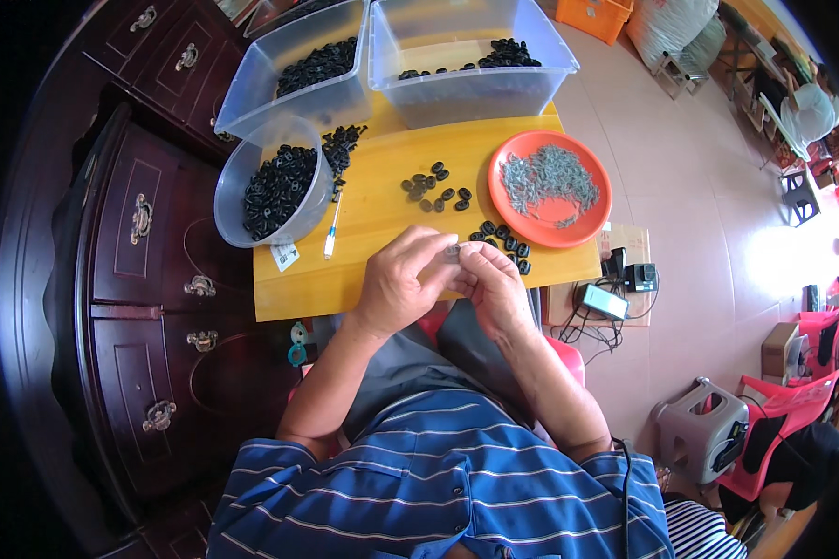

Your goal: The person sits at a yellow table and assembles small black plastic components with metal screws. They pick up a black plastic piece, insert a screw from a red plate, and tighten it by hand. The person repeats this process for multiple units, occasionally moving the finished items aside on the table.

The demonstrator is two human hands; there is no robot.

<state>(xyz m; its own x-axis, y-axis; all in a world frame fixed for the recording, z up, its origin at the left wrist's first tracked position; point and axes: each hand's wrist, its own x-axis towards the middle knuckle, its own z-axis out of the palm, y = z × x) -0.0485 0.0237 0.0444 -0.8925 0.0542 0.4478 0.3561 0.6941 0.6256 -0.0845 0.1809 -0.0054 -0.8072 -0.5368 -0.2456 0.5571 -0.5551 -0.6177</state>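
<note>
Above the table's near edge, my left hand (396, 284) and my right hand (496, 291) meet with their fingertips pinched together. Between them is a small greyish piece (452, 251), mostly covered by the fingers, whose kind I cannot make out. Just beyond my right hand lies a cluster of small black oval parts with holes (511, 244). Another loose group of black oval parts (447, 194) is spread farther up the yellow table (373, 200). An orange-red plate (503, 200) to the right bears a heap of small grey metal pieces (550, 177).
A round translucent tub (322, 200) of black parts stands left, beside a blue-white pen-like stick (332, 228). Two clear plastic bins (475, 98) with black parts line the back. Dark drawers (126, 224) flank the left; a cabled device (604, 302) sits on a carton at right.
</note>
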